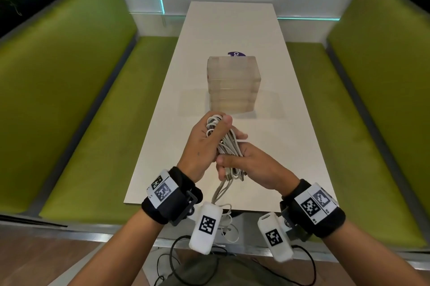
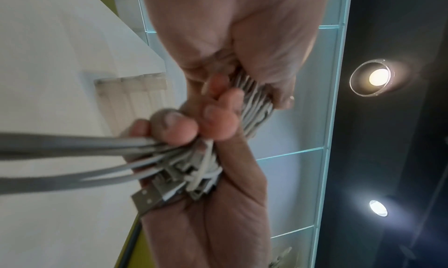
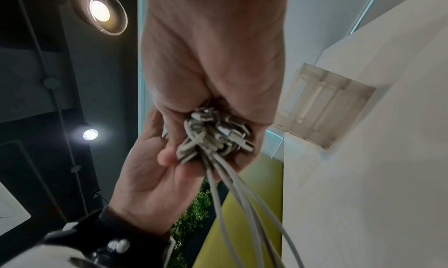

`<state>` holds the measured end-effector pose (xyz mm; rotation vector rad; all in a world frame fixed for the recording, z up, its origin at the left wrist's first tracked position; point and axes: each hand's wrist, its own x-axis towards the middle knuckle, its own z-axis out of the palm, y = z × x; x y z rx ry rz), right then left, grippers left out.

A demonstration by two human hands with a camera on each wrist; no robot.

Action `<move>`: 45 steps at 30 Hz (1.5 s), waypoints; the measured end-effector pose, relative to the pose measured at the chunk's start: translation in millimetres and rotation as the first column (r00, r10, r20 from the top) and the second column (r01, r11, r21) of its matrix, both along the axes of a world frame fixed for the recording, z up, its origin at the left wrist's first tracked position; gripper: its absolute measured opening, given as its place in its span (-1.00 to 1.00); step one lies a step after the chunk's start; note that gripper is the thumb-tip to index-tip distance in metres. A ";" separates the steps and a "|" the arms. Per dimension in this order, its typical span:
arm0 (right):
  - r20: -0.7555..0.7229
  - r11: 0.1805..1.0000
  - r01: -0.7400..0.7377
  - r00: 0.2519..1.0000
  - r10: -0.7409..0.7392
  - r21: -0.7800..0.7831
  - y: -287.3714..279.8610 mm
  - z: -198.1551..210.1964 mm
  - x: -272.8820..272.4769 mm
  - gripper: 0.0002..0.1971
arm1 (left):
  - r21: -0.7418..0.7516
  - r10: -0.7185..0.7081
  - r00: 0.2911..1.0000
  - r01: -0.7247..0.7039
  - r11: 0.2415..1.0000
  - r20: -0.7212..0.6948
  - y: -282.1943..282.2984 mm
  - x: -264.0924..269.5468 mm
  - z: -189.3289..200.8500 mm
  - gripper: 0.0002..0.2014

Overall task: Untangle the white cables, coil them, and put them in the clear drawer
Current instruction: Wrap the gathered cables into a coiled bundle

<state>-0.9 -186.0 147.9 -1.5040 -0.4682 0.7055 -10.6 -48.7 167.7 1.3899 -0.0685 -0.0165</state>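
Note:
A bundle of white cables (image 1: 226,144) is held in the air over the near end of the white table (image 1: 232,25). My left hand (image 1: 207,139) grips the bundle's upper loops, thumb on top. My right hand (image 1: 251,164) grips the lower end, where the USB plugs (image 2: 150,197) stick out past its palm. A few loose strands (image 1: 220,192) hang from the bundle down past the table's near edge. The clear drawer unit (image 1: 233,81) stands closed just beyond the hands. The right wrist view shows the plug ends (image 3: 215,134) bunched in my right hand (image 3: 218,61), with my left hand (image 3: 150,176) against them.
Green benches (image 1: 81,99) run along both sides of the table. A purple sticker (image 1: 236,54) lies behind the drawer unit. Thin black wires (image 1: 176,262) trail near my lap below the table's near edge (image 1: 186,206).

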 end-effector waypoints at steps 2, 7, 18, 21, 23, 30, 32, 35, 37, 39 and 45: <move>0.064 0.998 0.068 0.996 -0.067 -0.019 0.2 -0.1 1.9 -0.72 | 0.026 -0.095 0.995 0.095 0.995 0.020 4.1 3.7 -6.7 -0.47; -0.073 0.924 0.316 0.949 -0.307 0.215 -7.9 9.9 18.4 -0.73 | 0.154 -0.350 0.929 0.366 0.918 -0.122 6.4 -5.5 -43.3 -0.15; -0.170 0.834 0.429 0.903 -0.394 0.347 -14.2 32.8 25.1 -0.69 | 0.024 -0.296 0.948 0.301 0.953 -0.119 -2.4 -14.5 -47.6 -0.64; -0.128 0.856 0.388 0.922 -0.366 0.343 -16.7 34.7 24.3 -0.72 | -0.030 -0.329 0.931 0.329 0.944 -0.158 2.3 -13.4 -46.8 -0.60; -0.051 0.875 0.351 0.933 -0.355 0.334 -22.2 37.0 27.7 -0.74 | -0.030 -0.351 0.917 0.352 0.935 -0.189 5.7 -12.8 -45.8 -0.62; 0.359 0.986 0.155 0.919 -0.164 0.055 -55.1 55.5 48.0 -0.86 | 0.027 -0.408 0.881 0.426 0.904 -0.242 14.8 -11.1 -36.1 -0.62; 0.442 0.982 0.055 0.897 0.032 -0.183 -59.3 69.2 50.4 -0.89 | -0.039 -0.416 0.882 0.418 0.908 -0.220 17.5 -10.2 -29.7 -0.64; 0.353 0.814 -0.160 0.842 0.408 -0.558 -55.0 81.2 49.5 -0.91 | -0.116 -0.452 0.871 0.437 0.892 -0.193 19.9 -9.1 -25.5 -0.65; 0.256 0.679 -0.249 0.794 0.552 -0.691 -46.4 81.1 47.0 -0.98 | -0.129 -0.496 0.850 0.480 0.868 -0.178 16.6 -9.1 -24.9 -0.70; 0.204 0.606 -0.284 0.767 0.608 -0.743 -40.0 79.1 45.7 -0.97 | -0.221 -0.545 0.819 0.506 0.834 -0.179 13.3 -9.8 -24.8 -0.84; 0.204 0.445 -0.163 0.718 0.665 -0.880 -35.0 72.9 43.7 -0.74 | -0.340 -0.579 0.790 0.498 0.798 -0.202 22.1 -11.4 -33.2 -0.49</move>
